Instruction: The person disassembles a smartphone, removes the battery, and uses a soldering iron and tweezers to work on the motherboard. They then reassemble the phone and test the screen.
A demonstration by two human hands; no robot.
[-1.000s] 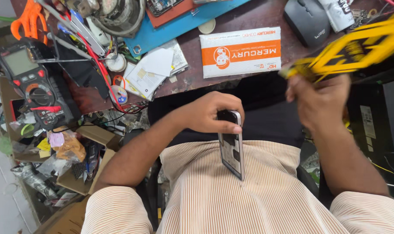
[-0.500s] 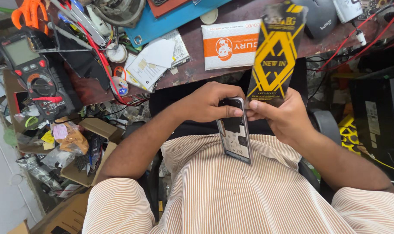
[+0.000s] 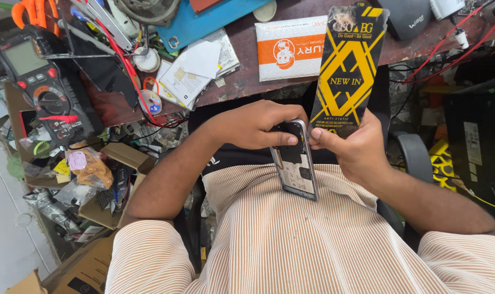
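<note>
Opened phone and packet brought together over the lap.

We see the left hand (image 3: 253,124) closed on the top end of the opened phone (image 3: 296,166), held against the striped shirt. The right hand (image 3: 352,149), which a second ago swung a black-and-yellow packet (image 3: 350,68) off to the side, now grips it upright, its lower edge just beside the phone; thumb touching the phone's rim. Packet and phone now meet.

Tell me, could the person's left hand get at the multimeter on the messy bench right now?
Probably not right away. The left hand is wrapped around the phone, so it is busy. The multimeter lies off to that side with nothing between them, but the hand would first have to let go.
</note>
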